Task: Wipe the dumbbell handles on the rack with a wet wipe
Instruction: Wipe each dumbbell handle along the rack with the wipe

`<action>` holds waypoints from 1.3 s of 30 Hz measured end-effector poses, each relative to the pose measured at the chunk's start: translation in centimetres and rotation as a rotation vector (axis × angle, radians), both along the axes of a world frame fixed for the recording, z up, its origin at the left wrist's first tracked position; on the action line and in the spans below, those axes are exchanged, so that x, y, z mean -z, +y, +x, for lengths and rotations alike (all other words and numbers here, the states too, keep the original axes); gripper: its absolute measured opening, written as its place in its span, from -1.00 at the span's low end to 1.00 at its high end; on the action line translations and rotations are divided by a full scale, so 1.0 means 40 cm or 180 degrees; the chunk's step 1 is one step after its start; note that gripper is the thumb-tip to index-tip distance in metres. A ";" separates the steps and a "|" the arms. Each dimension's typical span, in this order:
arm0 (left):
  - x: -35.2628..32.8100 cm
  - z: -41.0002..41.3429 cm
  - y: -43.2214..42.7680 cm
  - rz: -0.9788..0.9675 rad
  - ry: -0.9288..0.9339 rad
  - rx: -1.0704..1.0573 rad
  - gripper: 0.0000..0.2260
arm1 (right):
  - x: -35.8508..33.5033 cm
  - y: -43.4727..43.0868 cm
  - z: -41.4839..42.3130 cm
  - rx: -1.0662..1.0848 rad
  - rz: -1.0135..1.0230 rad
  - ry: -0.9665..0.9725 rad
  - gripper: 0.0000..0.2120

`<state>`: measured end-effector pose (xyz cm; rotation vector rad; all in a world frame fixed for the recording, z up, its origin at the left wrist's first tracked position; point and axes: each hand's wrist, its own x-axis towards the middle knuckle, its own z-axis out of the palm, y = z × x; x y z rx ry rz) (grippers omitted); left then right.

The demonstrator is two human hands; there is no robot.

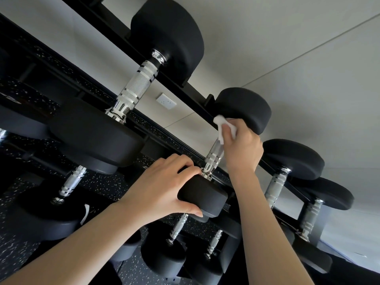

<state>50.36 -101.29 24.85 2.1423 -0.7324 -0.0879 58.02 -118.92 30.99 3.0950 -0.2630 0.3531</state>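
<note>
A black rack (193, 91) carries several black dumbbells with knurled chrome handles. My left hand (164, 188) grips the near head (205, 197) of a small dumbbell on the top tier. My right hand (240, 145) holds a white wet wipe (221, 125) wrapped round the upper end of that dumbbell's handle (214, 154), next to its far head (244, 108). The lower half of the handle shows bare below the wipe.
A much bigger dumbbell (137, 85) lies to the left on the same tier, and two smaller ones (276, 185) to the right. More dumbbells (176, 229) sit on the lower tier over speckled black flooring. A white wall with a socket (166, 101) stands behind.
</note>
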 end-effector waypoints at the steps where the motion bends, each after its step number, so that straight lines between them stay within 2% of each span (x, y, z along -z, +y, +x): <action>1: 0.000 0.000 0.000 0.0023 -0.0002 0.0013 -0.35 | -0.003 -0.006 -0.004 0.0003 0.0032 -0.0009 -0.81; 8: -0.029 0.004 0.005 0.0248 -0.0153 0.0066 -0.36 | -0.024 -0.039 -0.032 -0.0021 0.0466 0.0205 -0.78; 15: -0.074 0.023 0.001 0.0510 -0.0264 0.0202 -0.37 | -0.076 -0.089 -0.104 0.0173 0.1212 -0.0141 -0.87; 26: -0.188 -0.034 -0.276 0.0508 -0.0713 0.0699 -0.43 | -0.156 -0.374 -0.336 0.0679 0.1241 -0.0220 -0.88; 33: -0.162 -0.119 -0.458 0.0825 -0.0554 0.0644 -0.42 | -0.074 -0.524 -0.303 0.0348 0.1316 0.0003 -0.85; 39: -0.145 -0.169 -0.499 0.0940 -0.0316 0.0258 -0.38 | -0.022 -0.567 -0.253 -0.0162 0.1504 -0.0007 -0.82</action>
